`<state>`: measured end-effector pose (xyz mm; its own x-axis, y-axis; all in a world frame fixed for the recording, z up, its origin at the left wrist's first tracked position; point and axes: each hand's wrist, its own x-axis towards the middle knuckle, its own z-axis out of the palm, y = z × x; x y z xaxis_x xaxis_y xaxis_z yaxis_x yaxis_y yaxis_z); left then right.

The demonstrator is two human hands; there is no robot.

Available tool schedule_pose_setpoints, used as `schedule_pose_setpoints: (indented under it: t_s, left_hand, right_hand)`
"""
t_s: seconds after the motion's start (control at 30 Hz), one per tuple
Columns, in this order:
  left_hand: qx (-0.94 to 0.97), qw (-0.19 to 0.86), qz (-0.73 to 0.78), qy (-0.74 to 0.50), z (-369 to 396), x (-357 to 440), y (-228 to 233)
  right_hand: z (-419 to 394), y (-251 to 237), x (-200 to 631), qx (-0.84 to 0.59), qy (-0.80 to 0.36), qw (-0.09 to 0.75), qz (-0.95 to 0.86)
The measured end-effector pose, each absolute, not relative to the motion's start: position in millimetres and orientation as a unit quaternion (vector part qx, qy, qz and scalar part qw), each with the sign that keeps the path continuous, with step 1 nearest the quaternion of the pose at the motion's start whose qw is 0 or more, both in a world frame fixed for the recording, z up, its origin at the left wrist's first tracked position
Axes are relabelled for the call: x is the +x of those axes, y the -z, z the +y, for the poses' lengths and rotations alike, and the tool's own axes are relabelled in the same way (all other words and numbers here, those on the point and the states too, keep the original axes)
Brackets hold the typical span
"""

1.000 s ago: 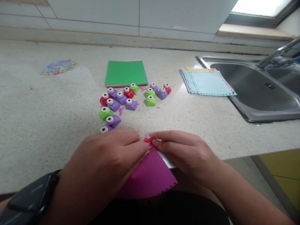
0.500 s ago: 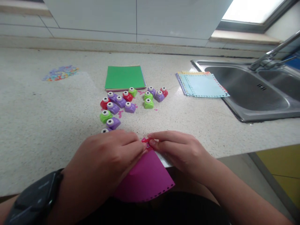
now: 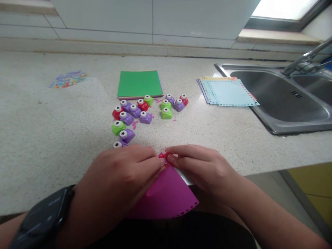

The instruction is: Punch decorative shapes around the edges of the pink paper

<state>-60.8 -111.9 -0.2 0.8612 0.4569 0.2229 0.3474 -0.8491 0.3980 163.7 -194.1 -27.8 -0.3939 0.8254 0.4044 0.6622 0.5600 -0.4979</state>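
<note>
A magenta sheet of paper (image 3: 168, 197) hangs over the counter's front edge, with small shapes punched along its lower border. My left hand (image 3: 127, 169) is closed on the sheet near its upper end. Fingers and thumb of my right hand (image 3: 204, 164) pinch a small red craft punch (image 3: 164, 156) at the same end of the sheet. Both hands' fingertips almost meet there, so most of the punch is hidden. Just beyond them stand several purple, green and red craft punches with white tops, among them a purple punch (image 3: 127, 135) and a green punch (image 3: 118, 127).
Behind the punches lies a stack of coloured paper with a green sheet (image 3: 140, 84) on top. Punched pale blue sheets (image 3: 228, 91) lie by the steel sink (image 3: 269, 128) at right. Tiny coloured paper cutouts (image 3: 70, 80) form a pile at far left; pink scraps (image 3: 135, 125) dot the counter.
The camera view has shifted slightly, so the counter items appear a little further right. Both hands keep the same grip on the paper and punch.
</note>
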Motion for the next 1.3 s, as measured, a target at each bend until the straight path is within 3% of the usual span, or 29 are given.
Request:
schedule_pose_setpoints:
  t_s: [0.5,1.03,1.3]
  left_hand:
    - [0.96,0.16,0.218,-0.076,-107,-62,-4]
    - [0.759,0.529,0.369,-0.084,-97,-61,-4]
    - [0.736,0.578,0.35,-0.041,-90,-62,-5]
  right_hand:
    - [-193,31,163,-0.46,-0.175,0.332,-0.805]
    - [-194,22,163,-0.449,-0.212,0.373,-0.784]
    - [-194,22,160,-0.442,-0.205,0.384,-0.784]
